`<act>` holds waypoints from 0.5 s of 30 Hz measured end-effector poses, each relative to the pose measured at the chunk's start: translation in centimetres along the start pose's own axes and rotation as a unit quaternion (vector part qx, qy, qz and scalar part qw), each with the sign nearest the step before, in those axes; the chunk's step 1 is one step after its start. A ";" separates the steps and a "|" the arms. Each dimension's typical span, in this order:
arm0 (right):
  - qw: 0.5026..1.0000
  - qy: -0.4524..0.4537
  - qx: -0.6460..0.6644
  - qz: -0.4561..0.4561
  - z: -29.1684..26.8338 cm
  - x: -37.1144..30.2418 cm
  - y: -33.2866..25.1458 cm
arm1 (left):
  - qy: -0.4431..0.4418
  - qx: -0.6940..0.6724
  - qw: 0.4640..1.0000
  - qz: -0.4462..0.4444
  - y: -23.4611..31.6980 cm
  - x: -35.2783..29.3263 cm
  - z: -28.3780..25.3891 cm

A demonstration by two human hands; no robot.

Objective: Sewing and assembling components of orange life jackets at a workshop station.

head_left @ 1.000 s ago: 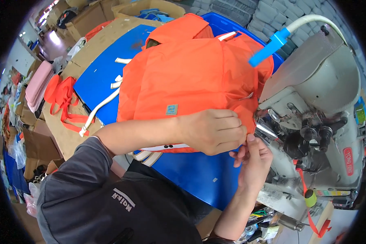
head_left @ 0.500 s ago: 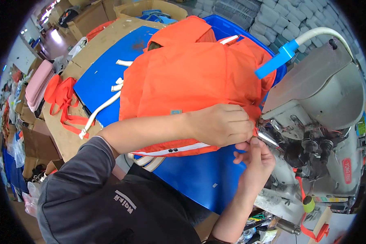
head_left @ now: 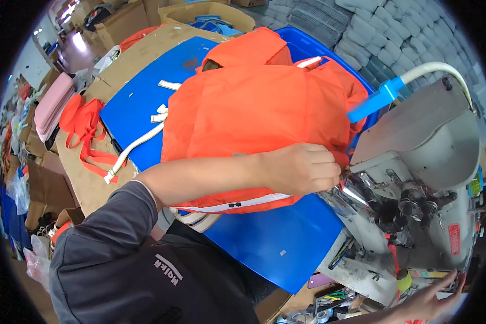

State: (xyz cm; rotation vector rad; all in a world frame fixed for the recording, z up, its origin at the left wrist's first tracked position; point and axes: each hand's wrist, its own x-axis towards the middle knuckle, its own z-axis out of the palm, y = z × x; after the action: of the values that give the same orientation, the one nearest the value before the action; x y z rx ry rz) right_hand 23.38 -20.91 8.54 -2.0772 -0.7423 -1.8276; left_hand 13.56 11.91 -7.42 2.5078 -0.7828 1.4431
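1. Since the earlier frame, the right hand has left the edge where it met its partner and is now out at the lower right; the left hand has stayed put.
2. The left fingers are curled closed on the near right edge of the orange bag. Their tips are hidden beneath the fist, but with the other hand away, this grip probably anchors the loose cloth.
3. The right fingers are spread and hold nothing visible. They are nearest the yellow-green roll and the red strap hanging by the machine.
4. The orange bag lies across the blue board, its gripped edge just beside the sewing machine. The board likely carries the bag's bulk, so one hand can manage the edge.
5. Left of the bag, a white strap trails onto the brown tabletop, probably so that it stays away from the machine.
6. At the back, the bag overlaps the blue bin. A hose with a blue nozzle hangs over its right side, presumably for easy reach.
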 end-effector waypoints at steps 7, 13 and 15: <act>0.996 0.018 -0.043 0.076 0.2 -0.9 2.4 | 0.001 -0.010 1.000 -0.021 -0.6 -0.1 0.5; 0.999 0.040 -0.011 0.018 0.3 -5.4 0.5 | -0.003 -0.017 0.999 -0.032 -0.9 0.0 0.3; 0.999 0.010 -0.046 0.000 0.2 -7.2 -0.8 | -0.009 -0.010 1.000 -0.026 -0.5 0.0 0.2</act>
State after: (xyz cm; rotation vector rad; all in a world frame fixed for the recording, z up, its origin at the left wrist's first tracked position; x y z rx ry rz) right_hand 22.65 -21.56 1.40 -2.1126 -0.6661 -1.9135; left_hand 13.94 12.26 -7.42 2.5097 -0.7254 1.3912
